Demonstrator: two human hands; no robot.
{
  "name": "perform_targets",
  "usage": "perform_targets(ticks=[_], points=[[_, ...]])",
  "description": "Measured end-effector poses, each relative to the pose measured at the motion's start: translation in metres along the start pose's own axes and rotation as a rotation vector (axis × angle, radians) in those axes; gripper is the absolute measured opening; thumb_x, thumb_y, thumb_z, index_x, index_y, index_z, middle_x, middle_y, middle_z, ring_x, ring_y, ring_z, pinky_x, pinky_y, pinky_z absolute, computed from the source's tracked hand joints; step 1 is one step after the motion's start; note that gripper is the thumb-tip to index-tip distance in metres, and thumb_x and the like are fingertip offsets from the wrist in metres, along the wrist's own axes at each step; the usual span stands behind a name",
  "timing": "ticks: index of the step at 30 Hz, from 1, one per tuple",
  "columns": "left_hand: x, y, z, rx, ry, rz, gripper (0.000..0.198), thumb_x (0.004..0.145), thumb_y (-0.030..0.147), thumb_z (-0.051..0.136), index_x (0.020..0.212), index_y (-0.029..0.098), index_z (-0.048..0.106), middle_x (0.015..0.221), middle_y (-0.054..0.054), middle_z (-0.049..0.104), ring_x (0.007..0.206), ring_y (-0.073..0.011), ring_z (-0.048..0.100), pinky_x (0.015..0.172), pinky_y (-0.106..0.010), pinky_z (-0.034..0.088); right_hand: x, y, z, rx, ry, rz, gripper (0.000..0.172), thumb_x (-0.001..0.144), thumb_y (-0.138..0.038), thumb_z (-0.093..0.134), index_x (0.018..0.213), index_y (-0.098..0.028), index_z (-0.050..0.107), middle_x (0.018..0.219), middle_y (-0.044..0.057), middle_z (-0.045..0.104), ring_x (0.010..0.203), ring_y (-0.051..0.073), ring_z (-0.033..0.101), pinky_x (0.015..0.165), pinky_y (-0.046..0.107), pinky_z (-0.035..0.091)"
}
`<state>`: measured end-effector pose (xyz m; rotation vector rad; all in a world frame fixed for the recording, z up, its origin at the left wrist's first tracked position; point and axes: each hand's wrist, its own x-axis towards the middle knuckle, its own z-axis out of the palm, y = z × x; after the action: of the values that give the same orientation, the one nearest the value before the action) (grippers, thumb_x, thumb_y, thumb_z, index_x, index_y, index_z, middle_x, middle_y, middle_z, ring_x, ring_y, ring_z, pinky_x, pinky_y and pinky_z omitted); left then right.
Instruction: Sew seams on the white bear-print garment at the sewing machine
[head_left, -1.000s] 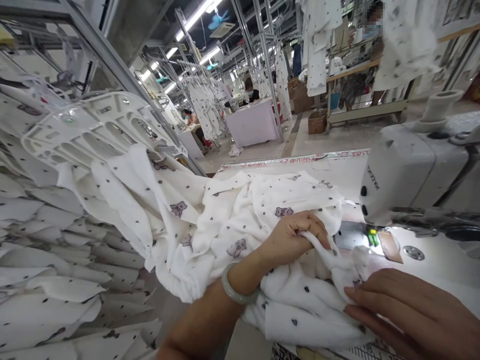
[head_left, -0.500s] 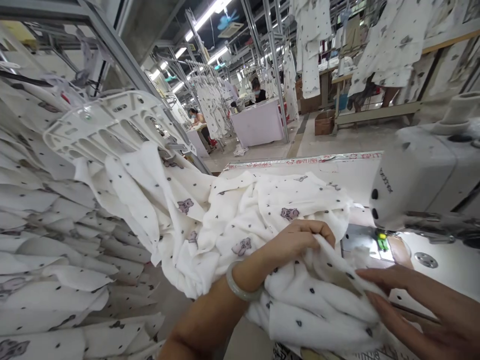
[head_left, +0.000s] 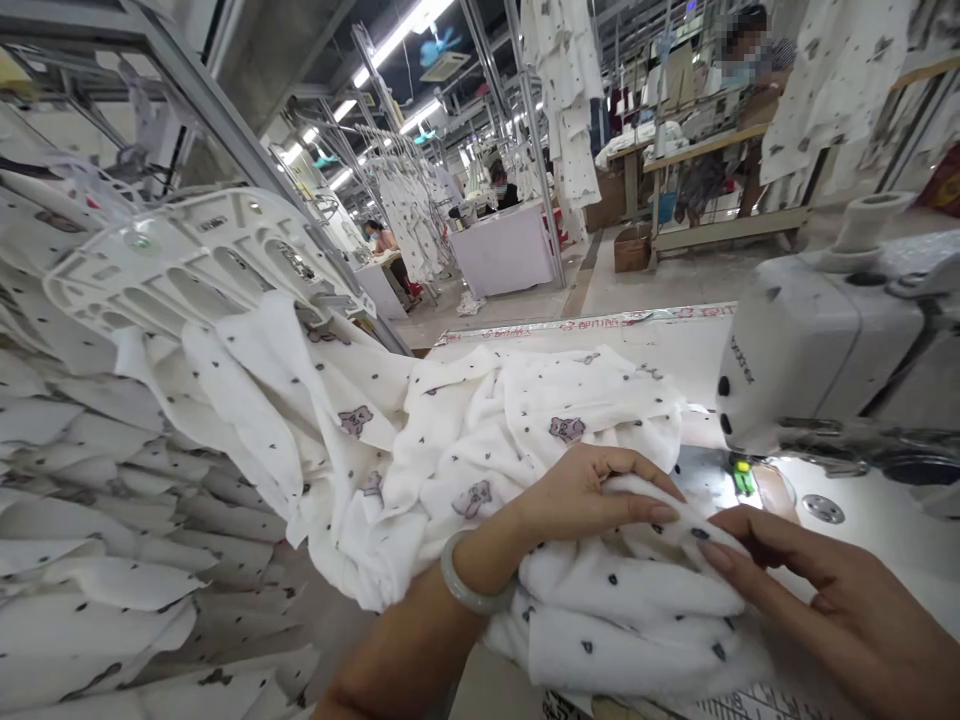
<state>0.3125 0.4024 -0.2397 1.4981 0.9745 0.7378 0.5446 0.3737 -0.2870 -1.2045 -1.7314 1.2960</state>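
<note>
A white garment (head_left: 465, 440) printed with small dark dots and grey bears lies bunched on the sewing table (head_left: 675, 335) and hangs from a white plastic carrier (head_left: 187, 260) at the left. My left hand (head_left: 592, 490), with a pale bangle (head_left: 469, 582) on its wrist, grips a fold of the garment near the needle. My right hand (head_left: 817, 600) lies on the cloth at the lower right with its fingers stretched out, fingertips close to the left hand's. Neither hand holds anything else.
A white sewing machine (head_left: 810, 350) stands at the right, its lit needle area (head_left: 746, 478) just beyond my fingers. Several layered cloth pieces (head_left: 82, 480) hang at the left. Other people sit at tables (head_left: 506, 250) further back, among hanging garments (head_left: 562, 90) and metal rails.
My right hand has slid left and up over the cloth toward my left hand. My left fingers have stretched further along the fold. The garment has barely shifted.
</note>
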Motion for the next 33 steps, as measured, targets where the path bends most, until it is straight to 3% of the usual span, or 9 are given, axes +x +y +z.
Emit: perform_targets(ticks=[4,9,15,21,26,30,33], points=[[0.001,0.000,-0.001,0.003,-0.002,-0.032,0.029,0.083,0.039,0.080,0.101,0.017,0.078,0.108,-0.007,0.078,0.103,-0.0191,0.071,0.099,-0.032,0.055,0.005,0.005,0.000,0.296,-0.164,0.063,0.037,0.087,-0.065,0.069,0.101,-0.031,0.074,0.092,0.002,0.074,0.084,0.022,0.069,0.074,0.029,0.057],[0.001,-0.001,-0.003,-0.048,-0.005,-0.025,0.026,0.088,0.041,0.074,0.097,0.016,0.076,0.103,-0.007,0.076,0.098,-0.0174,0.069,0.096,-0.031,0.055,0.005,0.000,0.000,0.445,-0.140,0.206,0.040,0.082,-0.065,0.074,0.102,-0.031,0.077,0.096,0.004,0.077,0.084,0.022,0.071,0.082,0.032,0.061],[0.003,-0.008,-0.004,-0.066,-0.007,0.001,0.035,0.089,0.053,0.071,0.089,0.018,0.071,0.091,-0.003,0.068,0.088,-0.0144,0.063,0.087,-0.029,0.053,0.013,0.022,-0.004,0.444,-0.284,0.133,0.038,0.088,-0.059,0.072,0.115,-0.032,0.076,0.103,0.007,0.077,0.092,0.025,0.072,0.085,0.035,0.063],[0.003,-0.012,-0.005,-0.156,-0.046,0.022,0.050,0.093,0.066,0.061,0.093,0.017,0.072,0.092,-0.004,0.068,0.087,-0.0149,0.063,0.090,-0.032,0.052,0.017,0.023,-0.005,0.405,-0.272,0.121,0.039,0.087,-0.061,0.072,0.112,-0.032,0.077,0.106,0.007,0.077,0.096,0.026,0.072,0.086,0.034,0.063],[0.001,-0.004,-0.006,-0.079,-0.115,-0.050,0.038,0.079,0.050,0.082,0.101,0.020,0.075,0.106,-0.004,0.072,0.100,-0.0172,0.066,0.093,-0.029,0.052,0.008,0.004,-0.002,0.421,-0.204,0.178,0.043,0.080,-0.067,0.075,0.104,-0.031,0.079,0.099,0.007,0.078,0.088,0.025,0.072,0.081,0.035,0.063],[0.002,-0.005,-0.009,-0.055,-0.159,-0.069,0.030,0.081,0.045,0.080,0.097,0.020,0.075,0.100,-0.002,0.070,0.096,-0.0152,0.065,0.089,-0.027,0.053,0.005,-0.006,0.001,0.417,-0.154,0.248,0.045,0.076,-0.067,0.079,0.103,-0.031,0.078,0.105,0.006,0.077,0.095,0.026,0.071,0.084,0.034,0.062],[0.004,-0.011,-0.011,-0.064,-0.186,-0.094,0.030,0.082,0.045,0.080,0.095,0.019,0.074,0.095,-0.001,0.069,0.090,-0.0136,0.064,0.084,-0.025,0.052,0.009,-0.008,0.000,0.387,-0.240,0.214,0.042,0.080,-0.065,0.076,0.104,-0.030,0.079,0.111,0.006,0.077,0.103,0.027,0.070,0.090,0.036,0.060]])
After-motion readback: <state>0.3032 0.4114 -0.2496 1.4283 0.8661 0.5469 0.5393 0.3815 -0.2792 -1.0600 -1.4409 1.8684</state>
